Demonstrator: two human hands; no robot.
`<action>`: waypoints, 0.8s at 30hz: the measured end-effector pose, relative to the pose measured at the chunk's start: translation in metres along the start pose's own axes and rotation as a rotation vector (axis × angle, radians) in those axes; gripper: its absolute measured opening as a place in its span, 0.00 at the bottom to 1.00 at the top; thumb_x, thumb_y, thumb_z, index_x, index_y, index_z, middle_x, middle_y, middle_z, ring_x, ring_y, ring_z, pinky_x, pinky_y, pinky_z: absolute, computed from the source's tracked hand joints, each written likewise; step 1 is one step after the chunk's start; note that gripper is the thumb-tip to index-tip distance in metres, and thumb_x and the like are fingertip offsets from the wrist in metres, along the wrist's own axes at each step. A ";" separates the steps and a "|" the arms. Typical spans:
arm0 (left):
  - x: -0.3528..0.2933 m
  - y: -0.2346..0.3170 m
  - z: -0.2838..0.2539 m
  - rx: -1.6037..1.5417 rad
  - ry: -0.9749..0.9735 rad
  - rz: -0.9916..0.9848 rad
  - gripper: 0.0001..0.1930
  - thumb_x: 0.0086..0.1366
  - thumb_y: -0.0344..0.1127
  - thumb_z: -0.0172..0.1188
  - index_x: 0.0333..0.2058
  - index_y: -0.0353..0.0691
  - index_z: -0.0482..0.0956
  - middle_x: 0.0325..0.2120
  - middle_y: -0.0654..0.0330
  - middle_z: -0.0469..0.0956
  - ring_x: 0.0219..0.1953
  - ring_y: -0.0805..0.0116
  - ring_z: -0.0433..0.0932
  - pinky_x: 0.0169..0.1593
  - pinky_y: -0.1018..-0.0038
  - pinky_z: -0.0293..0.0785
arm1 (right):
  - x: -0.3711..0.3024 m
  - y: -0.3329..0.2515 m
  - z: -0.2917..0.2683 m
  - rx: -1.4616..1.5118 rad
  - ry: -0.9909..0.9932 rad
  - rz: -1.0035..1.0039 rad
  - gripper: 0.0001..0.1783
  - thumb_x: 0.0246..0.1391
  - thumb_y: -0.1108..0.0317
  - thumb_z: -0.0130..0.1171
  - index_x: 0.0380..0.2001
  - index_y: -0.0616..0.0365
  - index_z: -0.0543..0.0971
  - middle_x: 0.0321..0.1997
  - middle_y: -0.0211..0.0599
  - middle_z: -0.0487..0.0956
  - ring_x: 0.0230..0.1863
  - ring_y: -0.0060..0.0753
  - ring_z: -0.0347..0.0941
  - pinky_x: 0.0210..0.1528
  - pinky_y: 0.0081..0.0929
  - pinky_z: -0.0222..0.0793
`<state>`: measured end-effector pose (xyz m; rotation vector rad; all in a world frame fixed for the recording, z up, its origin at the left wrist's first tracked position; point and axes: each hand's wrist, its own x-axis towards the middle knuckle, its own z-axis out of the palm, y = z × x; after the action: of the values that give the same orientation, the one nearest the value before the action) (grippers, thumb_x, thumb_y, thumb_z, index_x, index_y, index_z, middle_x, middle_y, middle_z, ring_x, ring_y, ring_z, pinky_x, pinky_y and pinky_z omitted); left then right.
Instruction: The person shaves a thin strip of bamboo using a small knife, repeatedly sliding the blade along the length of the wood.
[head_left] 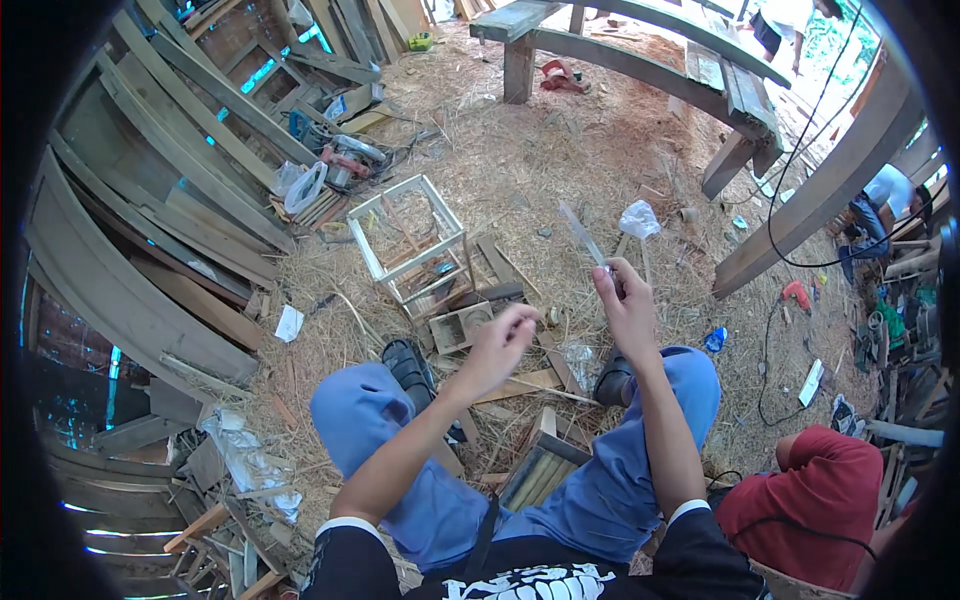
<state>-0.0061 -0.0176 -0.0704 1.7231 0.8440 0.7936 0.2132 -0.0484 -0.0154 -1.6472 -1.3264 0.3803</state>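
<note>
My right hand [630,308] is raised in front of my right knee, its thumb and fingers closed on the lower end of a thin, flat, pale strip [580,235]. The strip points up and to the left; its material is unclear. My left hand [494,350] hovers above the ground in front of my left knee. Its fingers are curled together and slightly blurred, and whatever they may hold is hidden. Beyond it stands an open, pale wooden frame [397,273] with a small wooden box [447,337] beside it. Another wooden box [546,455] lies between my legs.
Straw and shavings cover the ground. Long boards [140,270] lean at the left, near power tools [345,165]. A wooden bench [640,70] stands at the far side and a post [810,215] at the right. A person in red [800,500] sits close at my right; another person [880,205] bends farther off.
</note>
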 end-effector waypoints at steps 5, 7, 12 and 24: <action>0.000 0.018 0.007 0.062 -0.010 -0.017 0.11 0.70 0.30 0.52 0.48 0.33 0.75 0.28 0.62 0.76 0.29 0.78 0.72 0.35 0.76 0.71 | 0.004 0.001 0.008 0.077 -0.042 0.094 0.18 0.61 0.51 0.61 0.35 0.57 0.81 0.15 0.37 0.73 0.17 0.31 0.71 0.23 0.32 0.61; 0.004 0.018 0.004 0.059 0.000 -0.011 0.11 0.70 0.31 0.52 0.47 0.33 0.76 0.28 0.61 0.76 0.29 0.78 0.72 0.35 0.76 0.71 | 0.004 -0.009 0.007 -0.185 -0.039 0.051 0.20 0.59 0.49 0.63 0.36 0.57 0.81 0.18 0.41 0.77 0.20 0.39 0.76 0.25 0.35 0.66; 0.014 0.019 0.005 0.390 0.095 0.141 0.12 0.68 0.32 0.53 0.47 0.37 0.78 0.31 0.49 0.81 0.35 0.55 0.83 0.41 0.64 0.77 | 0.009 -0.008 0.005 -0.369 -0.122 0.026 0.23 0.55 0.45 0.65 0.36 0.56 0.83 0.22 0.46 0.80 0.27 0.51 0.80 0.30 0.41 0.72; 0.001 0.030 0.002 0.712 0.335 0.302 0.21 0.61 0.30 0.59 0.55 0.42 0.76 0.50 0.56 0.76 0.62 0.58 0.67 0.64 0.62 0.59 | 0.013 0.030 -0.023 -0.339 0.056 0.114 0.20 0.55 0.50 0.67 0.29 0.59 0.81 0.19 0.40 0.77 0.22 0.41 0.74 0.28 0.38 0.65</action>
<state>0.0012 -0.0253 -0.0420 2.4251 1.2083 1.0868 0.2522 -0.0468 -0.0248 -2.0052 -1.3106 0.1801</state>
